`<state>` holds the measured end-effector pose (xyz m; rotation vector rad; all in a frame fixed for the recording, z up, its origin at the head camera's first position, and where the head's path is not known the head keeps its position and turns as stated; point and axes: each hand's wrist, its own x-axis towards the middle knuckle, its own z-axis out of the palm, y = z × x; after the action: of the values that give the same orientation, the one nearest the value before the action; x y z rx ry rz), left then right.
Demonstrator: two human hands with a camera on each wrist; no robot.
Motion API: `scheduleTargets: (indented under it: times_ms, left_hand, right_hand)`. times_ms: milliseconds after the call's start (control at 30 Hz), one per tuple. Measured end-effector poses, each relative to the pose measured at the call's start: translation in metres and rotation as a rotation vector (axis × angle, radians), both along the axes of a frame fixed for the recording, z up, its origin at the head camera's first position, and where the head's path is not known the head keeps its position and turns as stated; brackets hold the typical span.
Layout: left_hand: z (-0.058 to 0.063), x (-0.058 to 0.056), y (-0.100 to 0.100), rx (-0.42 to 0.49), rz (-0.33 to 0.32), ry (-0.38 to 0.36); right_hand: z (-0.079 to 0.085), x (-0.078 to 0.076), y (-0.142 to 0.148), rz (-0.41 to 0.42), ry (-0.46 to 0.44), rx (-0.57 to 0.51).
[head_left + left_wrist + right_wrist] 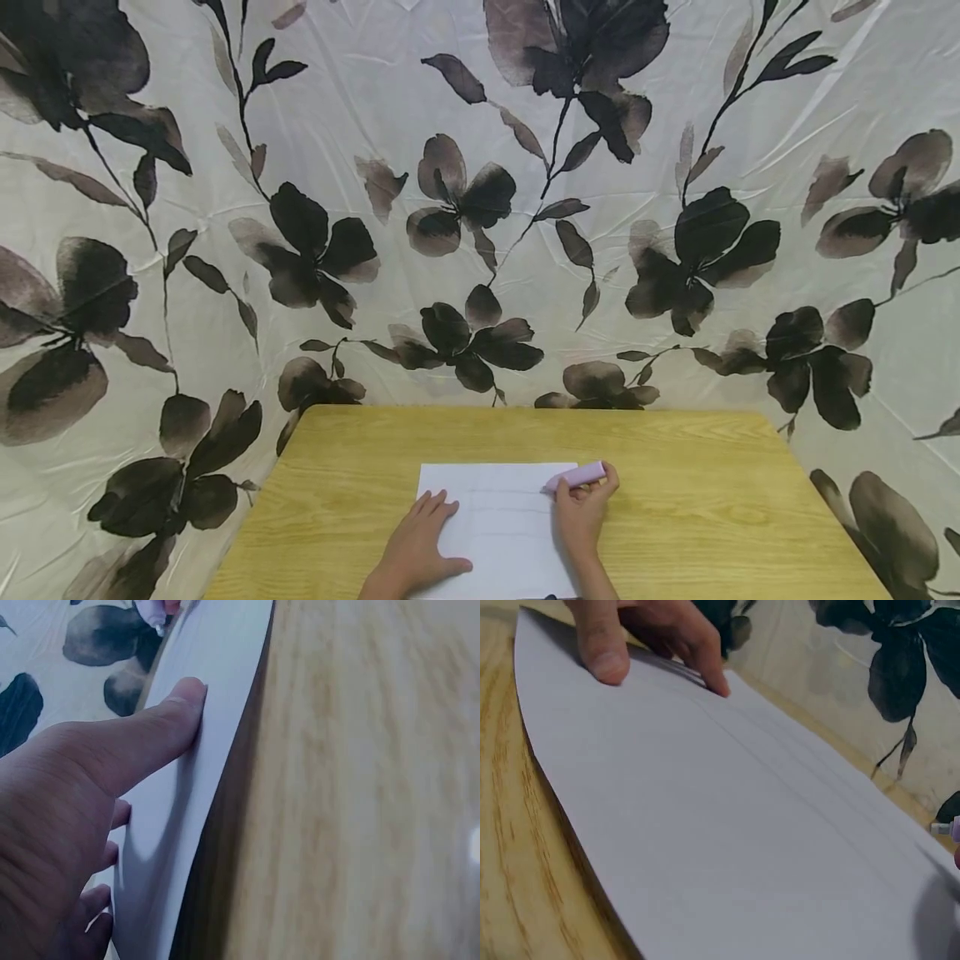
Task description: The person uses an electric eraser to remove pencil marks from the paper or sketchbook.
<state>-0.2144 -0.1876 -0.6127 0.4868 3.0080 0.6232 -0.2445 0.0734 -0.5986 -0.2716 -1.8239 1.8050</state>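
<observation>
A white sheet of paper (502, 550) lies on the table, with several faint lines across its upper part. My left hand (423, 546) rests on the sheet's left side, its fingers and thumb spread. In the left wrist view, that thumb lies over the paper (217, 690). At the sheet's right edge my right hand (583, 512) holds a thick lilac pen (581, 476) with a narrow tip. The tip points left, close to the top line; whether it touches the paper I cannot tell. In the right wrist view, only the pen's pale tip (941, 828) shows at the right edge.
The yellow wood-grain table (697, 500) stretches to both sides of the paper. Behind it hangs a white cloth (420, 350) with dark flowers. A small dark object (551, 597) shows at the bottom of the head view, mostly cut off.
</observation>
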Motion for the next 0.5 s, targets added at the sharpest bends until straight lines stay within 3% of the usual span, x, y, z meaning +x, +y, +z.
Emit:
scheduleTargets:
  times_ms: [233,500]
  left_hand:
    - [-0.0021,0.0017,0.0000,0.015,-0.002,-0.007]
    - [-0.0015,0.0040,-0.0006,0.019,-0.014,0.029]
  right_hand:
    - [0.0011,0.0021,-0.0026,0.026,0.002,0.009]
    - [0.0096,-0.0035,-0.0027,0.080,0.059,-0.097]
